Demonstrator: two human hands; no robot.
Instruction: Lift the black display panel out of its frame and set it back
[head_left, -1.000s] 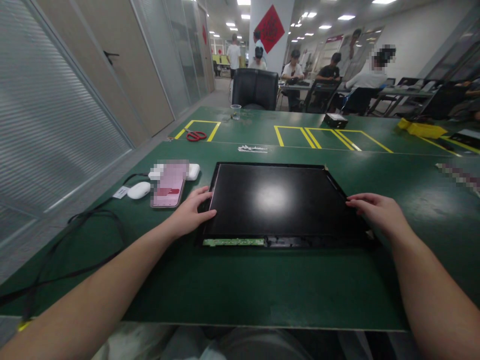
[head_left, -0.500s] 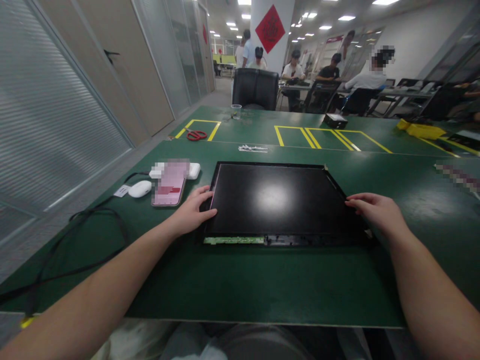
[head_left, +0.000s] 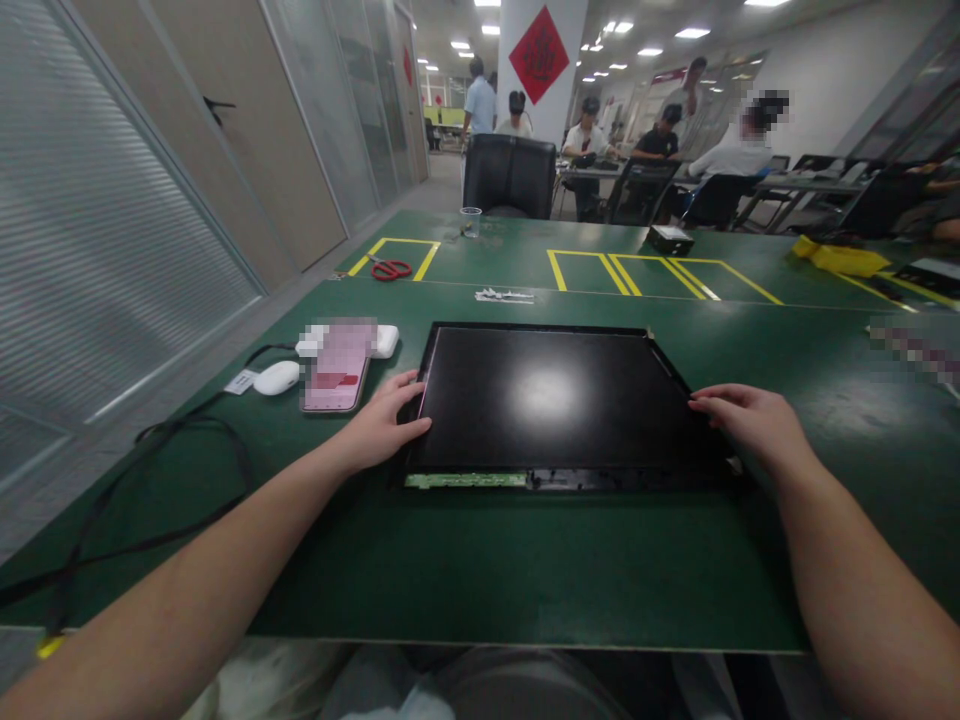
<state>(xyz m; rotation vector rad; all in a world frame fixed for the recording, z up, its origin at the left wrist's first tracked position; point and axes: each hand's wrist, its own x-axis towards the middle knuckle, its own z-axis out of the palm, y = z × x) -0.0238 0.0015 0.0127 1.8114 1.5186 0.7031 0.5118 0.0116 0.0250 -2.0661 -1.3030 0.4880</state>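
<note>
A flat black display panel [head_left: 555, 395] in a thin black frame lies on the green table in front of me. A green circuit strip [head_left: 465, 480] runs along the left part of its near edge. My left hand [head_left: 388, 415] rests against the panel's left edge, thumb and fingers spread apart, the thumb on the rim. At the right edge, my right hand [head_left: 742, 415] has its thumb and forefinger pinched together on the border. The undersides of the right fingers are hidden.
Left of the panel lie a pink phone [head_left: 337, 370], a white rounded device [head_left: 277, 378] and black cables [head_left: 187, 425]. Beyond are red-handled scissors [head_left: 391, 270], white strips [head_left: 505, 296], a clear cup [head_left: 470, 222] and a black box [head_left: 670, 240]. Several people sit or stand behind.
My hands and the panel stay in place, apart from a slight shift of the camera. In the background, standing people have moved about.
</note>
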